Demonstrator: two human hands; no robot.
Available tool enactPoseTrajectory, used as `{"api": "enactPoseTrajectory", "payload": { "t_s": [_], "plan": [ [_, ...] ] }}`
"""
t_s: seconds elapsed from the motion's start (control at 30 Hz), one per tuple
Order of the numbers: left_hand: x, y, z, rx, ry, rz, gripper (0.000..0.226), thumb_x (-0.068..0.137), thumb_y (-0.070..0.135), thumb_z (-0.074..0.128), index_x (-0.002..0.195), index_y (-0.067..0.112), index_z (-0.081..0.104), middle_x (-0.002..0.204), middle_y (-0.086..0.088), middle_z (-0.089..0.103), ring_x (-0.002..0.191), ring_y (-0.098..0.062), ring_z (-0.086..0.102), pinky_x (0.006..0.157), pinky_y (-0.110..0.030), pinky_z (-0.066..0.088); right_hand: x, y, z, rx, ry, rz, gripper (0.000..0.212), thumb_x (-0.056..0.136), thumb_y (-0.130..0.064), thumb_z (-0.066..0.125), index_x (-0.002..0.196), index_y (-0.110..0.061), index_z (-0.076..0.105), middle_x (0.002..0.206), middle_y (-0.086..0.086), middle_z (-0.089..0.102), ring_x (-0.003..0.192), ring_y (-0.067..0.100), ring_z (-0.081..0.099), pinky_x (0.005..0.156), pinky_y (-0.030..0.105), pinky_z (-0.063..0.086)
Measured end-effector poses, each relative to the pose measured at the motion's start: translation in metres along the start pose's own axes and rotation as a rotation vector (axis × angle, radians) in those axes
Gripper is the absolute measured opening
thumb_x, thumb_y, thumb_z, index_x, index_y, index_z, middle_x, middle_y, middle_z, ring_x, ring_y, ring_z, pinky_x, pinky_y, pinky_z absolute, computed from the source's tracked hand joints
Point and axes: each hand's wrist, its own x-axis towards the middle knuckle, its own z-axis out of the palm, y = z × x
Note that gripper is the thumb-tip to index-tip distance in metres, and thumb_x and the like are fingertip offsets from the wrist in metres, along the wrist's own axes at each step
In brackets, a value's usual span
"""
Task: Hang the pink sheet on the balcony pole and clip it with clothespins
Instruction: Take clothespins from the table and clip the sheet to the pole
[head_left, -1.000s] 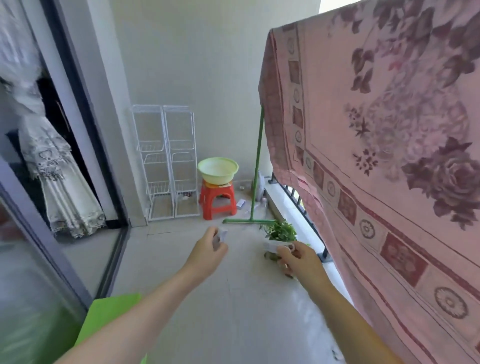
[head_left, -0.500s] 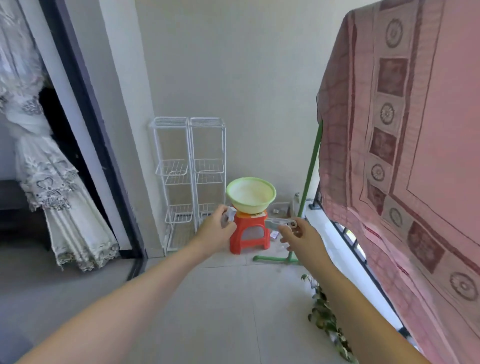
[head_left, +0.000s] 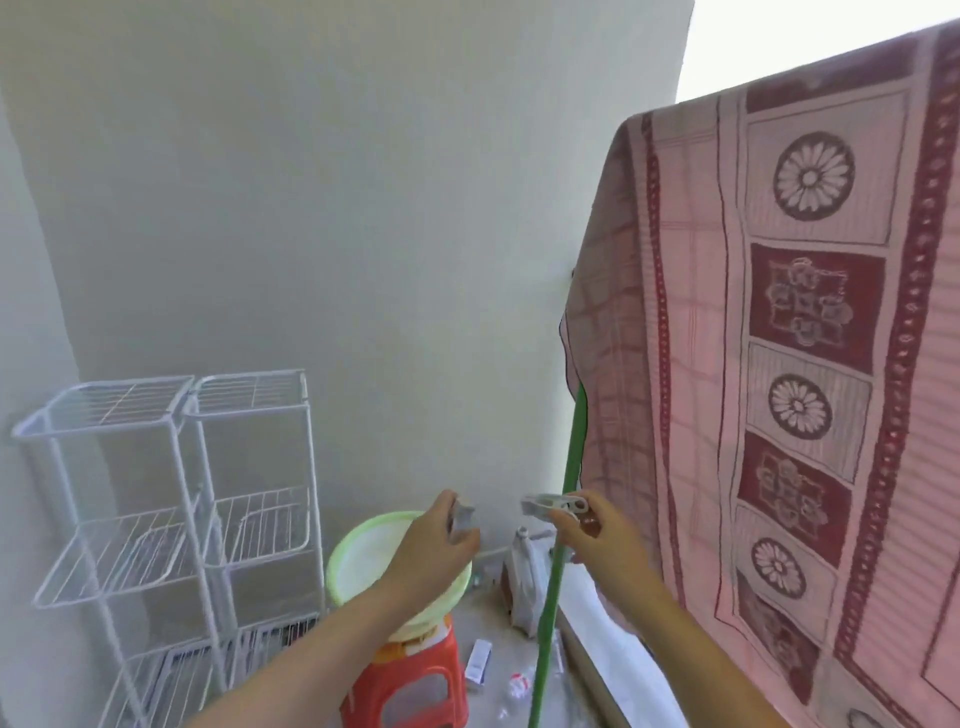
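The pink sheet, patterned with dark red borders and flower medallions, hangs draped over a high pole on the right; the pole itself is hidden under the cloth. My left hand is closed around a grey clothespin at lower centre. My right hand pinches a white clothespin that points left, just left of the sheet's near edge. Both hands are well below the top of the sheet.
A green pole leans upright between my hands and the sheet. A pale green basin rests on a red stool. White wire racks stand at the left wall. A white bottle and small items lie on the floor.
My view has tilted upward and moved closer to the wall and the sheet's end. Both hands have risen with their clothespins; the potted plant and doorway have left the view.
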Motion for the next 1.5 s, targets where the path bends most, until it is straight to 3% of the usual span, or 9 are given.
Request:
{"api": "enactPoseTrajectory", "payload": {
  "t_s": [0.13, 0.27, 0.4, 0.5, 0.63, 0.77, 1.0, 1.3, 1.5],
  "plan": [
    [0.12, 0.013, 0.006, -0.037, 0.094, 0.099, 0.032, 0.081, 0.016, 0.06, 0.06, 0.021, 0.037, 0.055, 0.005, 0.041, 0.056, -0.014, 0.039, 0.055, -0.024, 0.032, 0.1, -0.015, -0.007, -0.009, 0.048, -0.005, 0.01, 0.087, -0.023, 0.06, 0.096, -0.019, 0.06, 0.079, -0.002, 0.064, 0.057, -0.007, 0.058, 0.053, 0.012, 0.046],
    [0.224, 0.03, 0.035, -0.176, 0.04, 0.216, 0.033, 0.084, 0.025, 0.061, 0.061, 0.008, 0.044, 0.06, -0.007, 0.045, 0.058, -0.017, 0.042, 0.054, -0.021, 0.036, 0.165, -0.026, -0.016, -0.063, 0.135, -0.042, 0.015, 0.083, -0.033, 0.063, 0.095, -0.026, 0.063, 0.087, -0.005, 0.069, 0.076, 0.009, 0.063, 0.059, 0.01, 0.045],
    [0.32, 0.072, 0.064, -0.44, -0.058, 0.308, 0.021, 0.083, 0.033, 0.063, 0.093, 0.018, 0.052, 0.069, 0.006, 0.05, 0.063, -0.009, 0.05, 0.065, -0.022, 0.049, 0.214, -0.024, -0.035, -0.133, 0.318, -0.063, 0.01, 0.081, -0.028, 0.065, 0.089, -0.034, 0.063, 0.088, -0.009, 0.07, 0.071, 0.0, 0.063, 0.058, 0.008, 0.045],
    [0.373, 0.102, 0.071, -0.532, -0.219, 0.412, 0.057, 0.078, 0.04, 0.067, 0.128, 0.032, 0.041, 0.102, 0.018, 0.059, 0.092, -0.001, 0.058, 0.082, -0.011, 0.045, 0.241, -0.035, -0.044, -0.184, 0.461, -0.058, 0.027, 0.079, -0.017, 0.067, 0.084, -0.043, 0.065, 0.086, -0.012, 0.072, 0.077, 0.008, 0.066, 0.069, 0.022, 0.052],
    [0.428, 0.119, 0.081, -0.486, -0.317, 0.644, 0.033, 0.073, 0.044, 0.07, 0.099, 0.025, 0.064, 0.089, 0.007, 0.069, 0.08, -0.006, 0.062, 0.072, -0.026, 0.051, 0.264, -0.083, -0.045, -0.233, 0.61, -0.101, 0.041, 0.075, -0.006, 0.072, 0.08, -0.046, 0.067, 0.086, -0.009, 0.074, 0.07, 0.01, 0.066, 0.062, 0.018, 0.05],
    [0.46, 0.111, 0.077, -0.651, -0.413, 0.742, 0.033, 0.083, 0.03, 0.063, 0.069, 0.001, 0.055, 0.064, -0.006, 0.051, 0.056, -0.011, 0.041, 0.054, -0.023, 0.034, 0.272, -0.131, -0.037, -0.406, 0.63, -0.131, 0.061, 0.04, -0.079, 0.066, 0.092, -0.047, 0.062, 0.091, -0.016, 0.072, 0.076, 0.006, 0.068, 0.066, 0.017, 0.052],
    [0.514, 0.112, 0.049, -0.883, -0.702, 0.705, 0.021, 0.083, 0.019, 0.061, 0.064, 0.028, 0.062, 0.07, 0.005, 0.06, 0.066, -0.006, 0.055, 0.065, -0.018, 0.043, 0.31, -0.204, -0.032, -1.068, 0.517, -0.224, 0.036, 0.068, -0.067, 0.052, 0.098, -0.048, 0.058, 0.101, -0.024, 0.063, 0.089, -0.003, 0.059, 0.07, 0.001, 0.044],
    [0.506, 0.109, 0.079, -1.291, -1.145, 0.207, 0.011, 0.082, 0.012, 0.059, 0.072, 0.014, 0.063, 0.065, -0.004, 0.066, 0.058, -0.017, 0.063, 0.055, -0.026, 0.055, 0.402, -0.303, -0.057, -1.533, 0.221, 0.077, 0.038, 0.071, -0.057, 0.055, 0.096, -0.031, 0.067, 0.061, -0.037, 0.06, 0.06, -0.013, 0.054, 0.055, 0.004, 0.038],
    [0.517, 0.126, 0.106, -1.144, -1.637, 0.128, 0.04, 0.072, 0.026, 0.072, 0.104, 0.003, 0.061, 0.086, -0.008, 0.061, 0.076, -0.02, 0.057, 0.074, -0.029, 0.05, 0.406, -0.285, -0.078, -1.785, 0.257, 0.106, 0.063, 0.07, -0.072, 0.027, 0.109, -0.027, 0.047, 0.09, -0.004, 0.071, 0.075, 0.017, 0.062, 0.085, 0.039, 0.048]
  ]
}}
